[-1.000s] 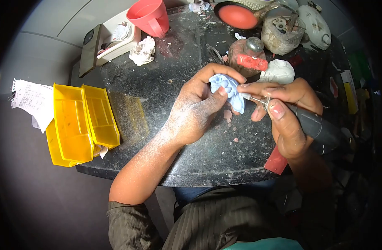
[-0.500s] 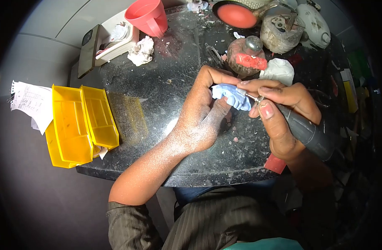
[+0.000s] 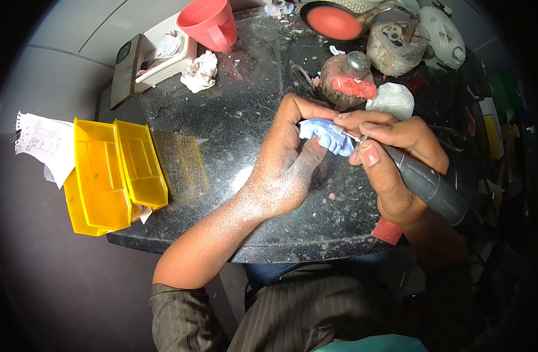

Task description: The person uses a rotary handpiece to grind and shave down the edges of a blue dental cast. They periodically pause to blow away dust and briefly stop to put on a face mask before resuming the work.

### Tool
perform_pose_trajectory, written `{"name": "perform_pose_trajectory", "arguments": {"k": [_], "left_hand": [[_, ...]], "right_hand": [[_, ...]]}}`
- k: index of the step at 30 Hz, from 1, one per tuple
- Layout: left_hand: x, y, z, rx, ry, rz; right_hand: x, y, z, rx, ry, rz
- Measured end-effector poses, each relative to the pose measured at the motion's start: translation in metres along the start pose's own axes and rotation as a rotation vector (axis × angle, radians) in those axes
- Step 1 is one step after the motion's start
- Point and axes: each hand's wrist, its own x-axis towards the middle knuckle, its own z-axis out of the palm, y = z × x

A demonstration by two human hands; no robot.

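A light blue dental cast (image 3: 329, 136) with moulded teeth is pinched between the thumb and fingers of my left hand (image 3: 289, 161), above the dark table. Pale dust coats that hand and forearm. My right hand (image 3: 401, 158) grips a black rotary handpiece (image 3: 430, 186) like a pen, its body slanting down to the right. The thin metal bur at its front meets the right side of the cast; whether it touches cannot be made out exactly. Fingertips of both hands come close together behind the cast.
On the dusty black table (image 3: 234, 141) stand a pink mug (image 3: 207, 26), a phone (image 3: 125, 70) against a white tray, a metal-capped burner (image 3: 346, 79) and a white plaster lump (image 3: 391, 100). Yellow bins (image 3: 105, 176) flank the left edge. A red wax sheet (image 3: 387, 230) lies near the front.
My right hand and the handpiece have shifted very slightly left against the cast. My left hand and the cast stay almost in place.
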Motion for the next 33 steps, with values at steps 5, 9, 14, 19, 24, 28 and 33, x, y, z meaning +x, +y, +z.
{"name": "perform_pose_trajectory", "arguments": {"k": [5, 9, 14, 19, 24, 28, 33], "left_hand": [[0.0, -0.005, -0.004, -0.001, -0.032, -0.018], [-0.001, -0.003, -0.004, -0.047, -0.045, -0.059], [-0.002, -0.005, -0.005, -0.016, -0.045, -0.007], [-0.002, -0.003, -0.005, -0.007, -0.039, -0.008], [-0.001, 0.003, 0.002, 0.049, -0.023, 0.036], [0.0, 0.003, 0.003, 0.057, -0.007, 0.056], [0.0, 0.001, 0.003, 0.085, -0.008, 0.074]], "right_hand": [[0.0, -0.002, 0.0, 0.027, -0.009, 0.024], [-0.001, 0.0, 0.0, 0.013, -0.012, 0.018], [0.0, -0.001, 0.002, 0.039, -0.01, 0.01], [-0.001, -0.002, 0.001, 0.036, -0.005, 0.036], [-0.002, -0.004, 0.002, 0.033, -0.01, 0.06], [-0.002, -0.004, 0.001, 0.033, -0.007, 0.065], [-0.003, -0.004, 0.001, 0.03, -0.017, 0.085]]}}
